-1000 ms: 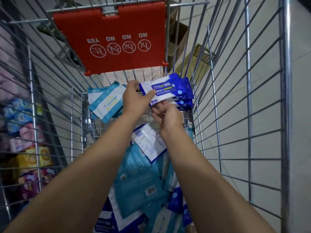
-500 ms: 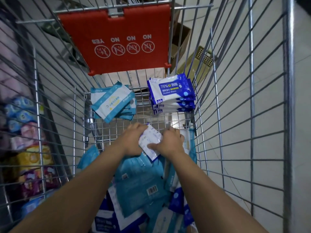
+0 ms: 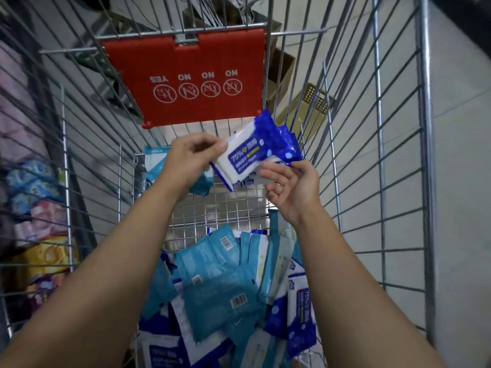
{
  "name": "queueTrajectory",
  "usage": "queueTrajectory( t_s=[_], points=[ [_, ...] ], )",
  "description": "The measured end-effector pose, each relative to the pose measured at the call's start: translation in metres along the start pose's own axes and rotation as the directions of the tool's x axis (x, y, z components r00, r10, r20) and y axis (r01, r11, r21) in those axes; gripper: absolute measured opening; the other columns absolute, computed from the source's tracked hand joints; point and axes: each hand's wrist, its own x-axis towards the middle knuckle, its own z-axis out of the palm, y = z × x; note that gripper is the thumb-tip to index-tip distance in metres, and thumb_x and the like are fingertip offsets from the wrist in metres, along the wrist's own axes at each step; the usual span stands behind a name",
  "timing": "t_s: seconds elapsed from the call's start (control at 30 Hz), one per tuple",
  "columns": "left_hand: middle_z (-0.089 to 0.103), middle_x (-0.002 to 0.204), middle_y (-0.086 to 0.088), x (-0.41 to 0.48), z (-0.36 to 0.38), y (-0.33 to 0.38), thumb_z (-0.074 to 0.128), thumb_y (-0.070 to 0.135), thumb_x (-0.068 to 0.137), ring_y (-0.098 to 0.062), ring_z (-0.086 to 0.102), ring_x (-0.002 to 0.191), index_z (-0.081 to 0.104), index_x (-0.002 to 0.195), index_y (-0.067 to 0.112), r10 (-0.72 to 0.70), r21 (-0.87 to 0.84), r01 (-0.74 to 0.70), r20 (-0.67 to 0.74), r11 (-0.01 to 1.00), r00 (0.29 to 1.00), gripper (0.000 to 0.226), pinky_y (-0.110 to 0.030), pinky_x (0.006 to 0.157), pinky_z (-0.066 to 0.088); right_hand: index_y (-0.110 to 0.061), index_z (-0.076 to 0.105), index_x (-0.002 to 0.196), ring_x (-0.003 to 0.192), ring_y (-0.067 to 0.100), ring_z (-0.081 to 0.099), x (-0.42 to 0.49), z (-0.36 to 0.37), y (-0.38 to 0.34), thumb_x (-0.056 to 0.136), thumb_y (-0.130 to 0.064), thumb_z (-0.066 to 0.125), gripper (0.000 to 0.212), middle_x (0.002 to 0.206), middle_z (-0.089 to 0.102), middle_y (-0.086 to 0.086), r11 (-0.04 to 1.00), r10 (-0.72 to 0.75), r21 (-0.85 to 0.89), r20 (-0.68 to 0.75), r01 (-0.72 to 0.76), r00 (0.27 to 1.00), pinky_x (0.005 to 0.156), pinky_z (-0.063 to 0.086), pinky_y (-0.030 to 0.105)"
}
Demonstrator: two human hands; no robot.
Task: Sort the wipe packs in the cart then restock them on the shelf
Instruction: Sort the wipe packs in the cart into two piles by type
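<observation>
Both bare forearms reach into the wire cart (image 3: 377, 181). The left hand (image 3: 190, 158) pinches the left edge of a glossy, dark-blue alcohol wipe pack (image 3: 247, 156), which is tilted above the dark-blue stack (image 3: 287, 140) in the far right corner. The right hand (image 3: 292, 187), fingers loosely spread, meets the pack's lower edge; whether it grips cannot be told. Crinkly teal packs (image 3: 220, 290) lie heaped below.

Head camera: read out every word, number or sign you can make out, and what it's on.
"YES", "NO", "NO", "NO", upside down, above crossed-circle signs: red cart flap.
"75%": held blue-and-white wipe pack; its smaller lines are blurred.
"75%": blue pack in the pile; rest blurred.
Barcode digits on teal packs: too small.
</observation>
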Motion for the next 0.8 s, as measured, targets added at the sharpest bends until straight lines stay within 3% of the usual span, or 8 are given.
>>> queueTrajectory(
  t_s=[0.13,0.2,0.33,0.43,0.5,0.63,0.7,0.8],
  points=[
    [0.066,0.079,0.003,0.035,0.023,0.031,0.063,0.017,0.09,-0.004,0.059,0.061,0.068,0.091,0.015,0.0,0.168,-0.013,0.078,0.986,0.997,0.006,-0.018,0.045,0.046,-0.007,0.061,0.079,0.041,0.015,0.047,0.008,0.005,0.018,0.091,-0.013,0.046,0.021,0.065,0.06,0.005,0.963,-0.152,-0.258,-0.302,0.073,0.941,0.04,0.039,0.018],
    [0.066,0.084,0.0,0.051,0.033,0.039,0.064,0.019,0.09,-0.005,0.059,0.062,0.065,0.095,0.012,-0.065,0.313,0.018,0.141,0.95,0.988,0.009,-0.016,0.041,0.043,-0.01,0.058,0.073,0.049,0.02,0.052,0.012,-0.007,0.039,0.088,-0.011,0.051,0.016,0.066,0.058,0.004,0.859,-0.295,-0.508,-0.392,0.062,0.871,0.046,0.046,0.025],
    [0.065,0.097,-0.014,0.074,0.042,0.024,0.072,0.005,0.081,-0.027,0.069,0.083,0.059,0.083,0.009,-0.18,0.171,0.183,-0.031,0.968,0.983,0.014,-0.032,0.068,0.06,-0.016,0.06,0.098,0.088,0.022,0.061,-0.002,-0.03,0.074,0.088,-0.022,0.06,0.011,0.089,0.062,-0.001,0.357,-0.384,-0.934,-0.155,-0.008,0.91,0.073,0.047,0.028],
    [0.064,0.09,-0.005,0.069,0.043,0.008,0.075,0.003,0.077,-0.025,0.066,0.089,0.059,0.087,0.012,-0.166,-0.024,0.165,-0.179,0.986,0.97,0.021,-0.035,0.081,0.057,-0.015,0.055,0.124,0.11,0.024,0.054,-0.005,-0.042,0.09,0.082,-0.042,0.067,0.051,0.118,0.06,0.005,-0.051,-0.199,-0.999,0.02,0.01,0.98,0.093,0.046,0.036],
    [0.061,0.099,0.001,0.056,0.043,-0.005,0.073,0.007,0.079,-0.016,0.059,0.097,0.06,0.094,0.017,-0.07,0.056,0.085,-0.22,0.995,0.973,0.022,-0.025,0.078,0.052,-0.018,0.053,0.127,0.118,0.024,0.045,-0.006,-0.044,0.094,0.083,-0.05,0.062,0.055,0.124,0.055,0.006,-0.27,-0.136,-0.961,0.094,0.054,0.986,0.098,0.039,0.036],
    [0.06,0.087,0.01,0.011,0.032,-0.038,0.07,0.011,0.079,-0.008,0.056,0.078,0.062,0.091,0.017,0.087,0.314,-0.026,-0.183,0.949,0.979,0.016,-0.012,0.067,0.046,-0.022,0.054,0.124,0.118,0.024,0.043,-0.006,-0.044,0.091,0.075,-0.062,0.065,0.065,0.123,0.05,0.006,-0.368,-0.065,-0.925,0.129,0.096,0.99,0.102,0.037,0.041],
    [0.061,0.086,0.004,-0.006,0.02,-0.064,0.072,0.012,0.079,-0.012,0.056,0.078,0.062,0.094,0.012,-0.123,0.515,0.07,0.071,0.854,0.99,0.018,-0.021,0.077,0.05,-0.021,0.054,0.124,0.116,0.025,0.045,-0.008,-0.044,0.085,0.072,-0.063,0.068,0.068,0.121,0.047,0.006,-0.382,-0.028,-0.917,0.138,0.117,0.99,0.099,0.038,0.04],
    [0.061,0.096,-0.005,-0.033,0.007,-0.094,0.08,0.028,0.073,-0.018,0.057,0.083,0.059,0.096,0.013,-0.569,0.771,0.182,0.266,0.61,0.778,0.034,-0.033,0.078,0.047,-0.019,0.052,0.123,0.113,0.025,0.049,-0.009,-0.047,0.082,0.076,-0.058,0.067,0.062,0.12,0.051,0.006,-0.347,-0.012,-0.927,0.16,0.146,0.987,0.091,0.039,0.036]
  ],
)
